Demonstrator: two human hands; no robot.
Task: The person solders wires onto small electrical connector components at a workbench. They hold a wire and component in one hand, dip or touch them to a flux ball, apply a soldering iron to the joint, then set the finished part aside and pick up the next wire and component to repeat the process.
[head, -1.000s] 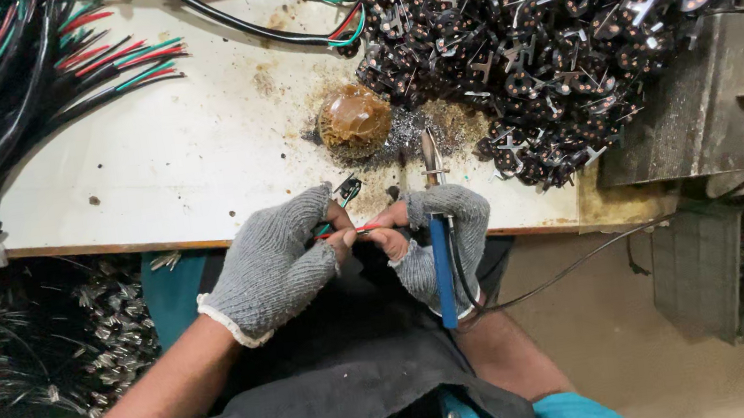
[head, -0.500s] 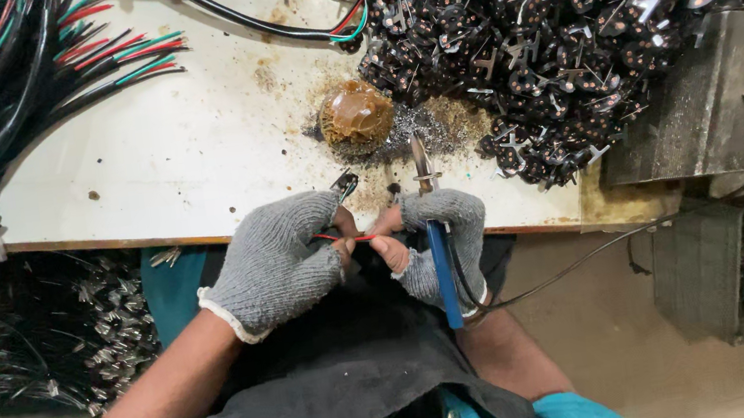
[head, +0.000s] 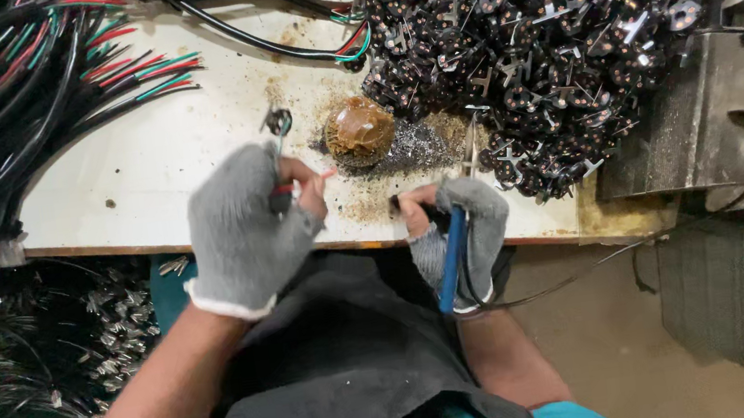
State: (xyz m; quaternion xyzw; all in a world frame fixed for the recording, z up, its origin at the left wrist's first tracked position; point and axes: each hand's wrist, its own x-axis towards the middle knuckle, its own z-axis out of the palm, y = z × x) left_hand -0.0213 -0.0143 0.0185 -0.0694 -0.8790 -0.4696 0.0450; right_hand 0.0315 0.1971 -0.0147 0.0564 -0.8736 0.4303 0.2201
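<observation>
— Quick, which step?
— Soldering, I'd judge. Left hand [head: 242, 230], in a grey glove, is clenched on a small connector with red wire [head: 280, 140], held just above the tabletop [head: 149, 161]. Right hand [head: 464, 226] grips a blue-handled soldering iron [head: 456, 236], tip up beside the brown flux lump [head: 360, 130].
— Next move?
— Likely calls for bringing tip and connector together, steady. Pile of black connectors [head: 540, 37] sits right, wire bundles [head: 9, 102] left.
</observation>
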